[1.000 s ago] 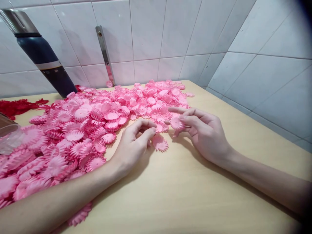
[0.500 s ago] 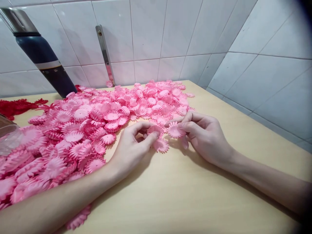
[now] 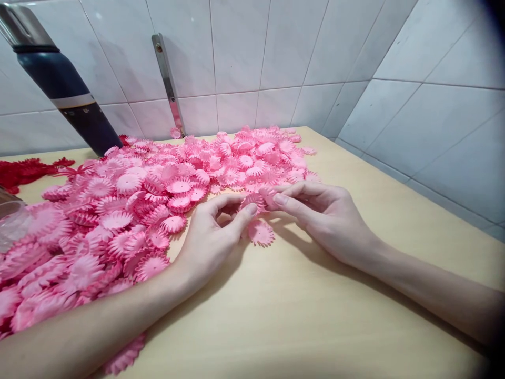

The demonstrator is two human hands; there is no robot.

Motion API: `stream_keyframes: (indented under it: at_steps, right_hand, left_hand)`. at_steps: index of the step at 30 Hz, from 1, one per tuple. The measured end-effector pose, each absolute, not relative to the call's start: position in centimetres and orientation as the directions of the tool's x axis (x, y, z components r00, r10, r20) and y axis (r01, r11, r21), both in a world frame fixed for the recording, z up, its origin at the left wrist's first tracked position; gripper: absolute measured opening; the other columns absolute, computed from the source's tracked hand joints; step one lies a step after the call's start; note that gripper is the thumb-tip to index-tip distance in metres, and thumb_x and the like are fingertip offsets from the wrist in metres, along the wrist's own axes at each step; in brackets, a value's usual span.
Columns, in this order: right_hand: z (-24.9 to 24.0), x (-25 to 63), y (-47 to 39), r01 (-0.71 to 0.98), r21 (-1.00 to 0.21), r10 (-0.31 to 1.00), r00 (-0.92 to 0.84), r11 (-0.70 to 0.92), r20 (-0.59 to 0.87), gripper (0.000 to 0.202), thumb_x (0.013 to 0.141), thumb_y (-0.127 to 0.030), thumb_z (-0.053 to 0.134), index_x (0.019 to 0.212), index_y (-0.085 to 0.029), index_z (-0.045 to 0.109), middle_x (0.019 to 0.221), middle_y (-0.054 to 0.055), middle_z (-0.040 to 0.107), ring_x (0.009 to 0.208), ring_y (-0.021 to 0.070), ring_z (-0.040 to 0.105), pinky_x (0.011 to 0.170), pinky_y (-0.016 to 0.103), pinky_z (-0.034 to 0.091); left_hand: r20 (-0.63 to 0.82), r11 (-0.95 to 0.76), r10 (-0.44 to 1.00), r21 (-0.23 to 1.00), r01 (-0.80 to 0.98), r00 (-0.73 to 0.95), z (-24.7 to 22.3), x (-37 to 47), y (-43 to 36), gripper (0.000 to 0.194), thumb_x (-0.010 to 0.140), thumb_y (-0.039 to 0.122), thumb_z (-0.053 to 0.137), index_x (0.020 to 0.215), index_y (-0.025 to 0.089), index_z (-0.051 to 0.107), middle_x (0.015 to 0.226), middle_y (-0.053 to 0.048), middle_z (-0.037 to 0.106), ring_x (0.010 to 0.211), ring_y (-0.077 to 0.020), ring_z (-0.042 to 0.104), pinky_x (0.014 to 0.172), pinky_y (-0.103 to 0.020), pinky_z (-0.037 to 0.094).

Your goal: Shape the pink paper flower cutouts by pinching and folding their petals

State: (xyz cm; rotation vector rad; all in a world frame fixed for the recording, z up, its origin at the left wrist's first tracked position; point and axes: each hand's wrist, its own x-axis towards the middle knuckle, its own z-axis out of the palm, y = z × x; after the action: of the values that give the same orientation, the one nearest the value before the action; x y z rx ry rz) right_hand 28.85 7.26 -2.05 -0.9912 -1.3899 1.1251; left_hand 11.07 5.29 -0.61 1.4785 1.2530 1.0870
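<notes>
My left hand [image 3: 216,229] pinches a pink scalloped flower disc [image 3: 252,201] between thumb and fingers. Just to its right, my right hand [image 3: 323,216] grips another thin pink flower disc [image 3: 268,198], tilted and touching or overlapping the first one; I cannot tell which. Below the fingertips lies a single pink flower disc [image 3: 260,232] on the tabletop. A large heap of pink flower discs [image 3: 179,185] spreads behind and to the left of my hands, many of them stacked together.
A dark blue bottle [image 3: 63,84] with a steel cap stands at the back left. Red pieces [image 3: 23,172] lie beside it, and a clear plastic container [image 3: 11,223] is at the left edge. A metal strip [image 3: 168,79] is fixed to the tiled wall [image 3: 240,47] behind the table [image 3: 307,310].
My right hand has moved slightly left, bringing its flower disc up against the one in my left hand. That disc has turned from facing me to a slant.
</notes>
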Motion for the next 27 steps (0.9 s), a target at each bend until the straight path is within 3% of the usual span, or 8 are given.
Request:
stream_keyframes:
  at_steps: [3,5,10,16,23,27]
  right_hand:
    - [-2.05,29.01,7.26,0.045,-0.972,0.966,-0.135,0.229,0.221,0.024,0.078,-0.042,0.070,0.072,-0.019,0.073,0.078,0.005,0.072,0.079,0.0204,0.070,0.070,0.031,0.059]
    - [-2.08,29.10,7.25,0.083,-0.970,0.970,-0.108,0.228,0.218,0.021,0.074,-0.040,0.075,0.070,-0.019,0.074,0.083,0.006,0.073,0.080,0.0211,0.069,0.070,0.031,0.059]
    - [-2.25,29.09,7.32,0.028,-0.972,0.966,-0.120,0.235,0.230,0.024,0.059,-0.026,0.086,0.076,-0.019,0.071,0.090,0.005,0.072,0.081,0.0183,0.069,0.073,0.029,0.059]
    - [-2.21,28.82,7.33,0.031,-0.972,0.967,-0.117,0.233,0.228,0.022,0.071,-0.030,0.078,0.086,-0.020,0.065,0.080,0.002,0.068,0.074,0.0151,0.066,0.062,0.026,0.056]
    - [-2.25,28.78,6.95,0.002,-0.968,0.944,-0.222,0.251,0.245,0.035,0.059,-0.027,0.086,0.086,-0.020,0.066,0.084,0.002,0.069,0.079,0.0177,0.068,0.072,0.030,0.057]
    - [-2.44,28.93,6.96,0.042,-0.975,0.947,-0.250,0.220,0.203,0.039,0.059,-0.027,0.086,0.091,-0.019,0.064,0.082,0.003,0.070,0.077,0.0184,0.067,0.066,0.028,0.055]
  left_hand:
    - [0.048,-0.063,0.996,0.973,0.223,0.071,-0.96,11.05,5.44,0.036,0.078,0.032,0.068,0.111,0.016,0.063,0.099,-0.006,0.067,0.082,-0.0155,0.061,0.072,-0.027,0.049]
    - [0.050,-0.065,0.996,0.972,0.225,0.072,-1.13,10.99,5.51,0.039,0.078,0.028,0.068,0.115,0.016,0.061,0.105,-0.007,0.066,0.085,-0.0160,0.061,0.075,-0.028,0.050]
    - [0.087,-0.111,0.987,0.978,0.179,0.136,-1.05,10.96,5.44,0.024,0.079,0.026,0.066,0.099,0.014,0.062,0.101,-0.006,0.064,0.083,-0.0136,0.059,0.072,-0.025,0.050]
    - [0.078,-0.103,0.980,0.987,0.127,0.185,-0.95,11.21,5.24,0.020,0.081,0.027,0.066,0.095,0.015,0.059,0.091,-0.002,0.061,0.073,-0.0097,0.056,0.064,-0.021,0.048]
    - [0.095,-0.121,0.972,0.987,0.110,0.216,-1.43,11.05,5.29,0.020,0.081,0.024,0.065,0.097,0.016,0.056,0.092,-0.002,0.060,0.074,-0.0109,0.057,0.064,-0.023,0.048]
    - [0.093,-0.116,0.976,0.987,0.114,0.195,-1.21,11.08,5.24,0.019,0.081,0.025,0.064,0.096,0.016,0.056,0.093,-0.002,0.059,0.072,-0.0102,0.056,0.062,-0.023,0.046]
